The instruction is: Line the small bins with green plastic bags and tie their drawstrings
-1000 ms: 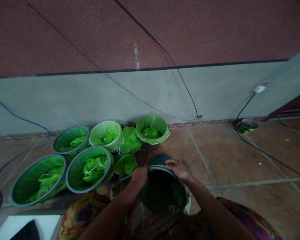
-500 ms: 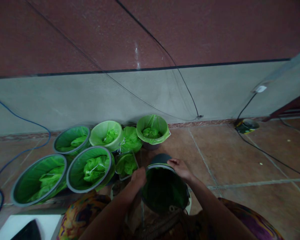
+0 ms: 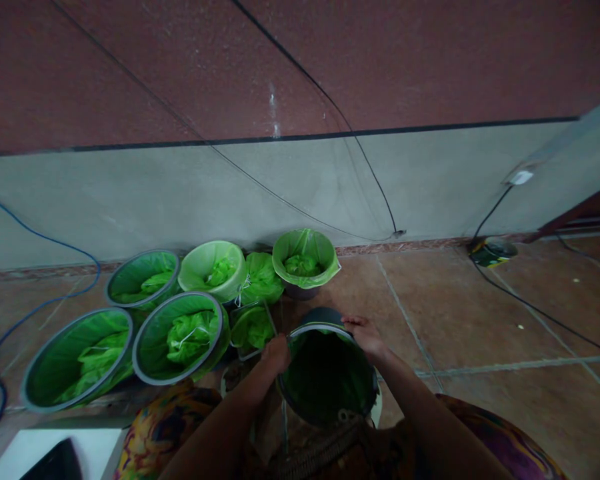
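Green inside, the bin (image 3: pixel 325 383) is looking light and stiff; left hand (image 3: pixel 276 355) and right hand (image 3: pixel 365 335) fingers are gripping its rim (image 3: pixel 324 326), likely the best holding spot.

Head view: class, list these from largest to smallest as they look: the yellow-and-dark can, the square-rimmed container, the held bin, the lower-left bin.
1. Held bin and lower-left bin: too alike to rank
2. Square-rimmed container
3. Yellow-and-dark can
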{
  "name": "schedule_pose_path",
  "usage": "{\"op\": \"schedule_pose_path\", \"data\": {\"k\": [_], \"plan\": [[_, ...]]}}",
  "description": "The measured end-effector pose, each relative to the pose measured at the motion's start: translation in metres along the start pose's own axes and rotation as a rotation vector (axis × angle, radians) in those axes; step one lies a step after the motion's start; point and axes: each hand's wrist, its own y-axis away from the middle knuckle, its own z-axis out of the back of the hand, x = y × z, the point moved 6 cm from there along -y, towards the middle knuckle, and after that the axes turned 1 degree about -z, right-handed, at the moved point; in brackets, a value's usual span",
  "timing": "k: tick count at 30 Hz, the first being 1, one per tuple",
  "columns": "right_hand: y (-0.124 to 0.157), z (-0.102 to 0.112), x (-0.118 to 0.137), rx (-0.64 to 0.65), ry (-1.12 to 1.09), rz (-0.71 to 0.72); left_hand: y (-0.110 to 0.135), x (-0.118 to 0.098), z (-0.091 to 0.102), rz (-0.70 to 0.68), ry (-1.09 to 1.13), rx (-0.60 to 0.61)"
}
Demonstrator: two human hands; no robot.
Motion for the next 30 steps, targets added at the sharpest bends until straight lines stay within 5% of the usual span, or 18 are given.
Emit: {"op": "schedule_pose_path", "data": {"k": [7, 15, 22, 30], "plan": [[0.007, -0.01, 0.016, 0.114, 0.063, 0.12, 0.001, -0.008, 0.007, -0.023, -0.03, -0.032], [-0.004, 0.0, -0.014, -0.049, -0.114, -0.028, -0.003, -0.013, 0.028, -0.018, 0.037, -0.212], [-0.005, 0.007, -0.012, -0.052, -0.063, -0.029, -0.006, 0.006, 0.006, 0.059, 0.018, 0.003], [0.002, -0.003, 0.007, 0.049, -0.108, -0.006, -0.003, 0.002, 0.008, 0.027, 0.007, 0.007]]}}
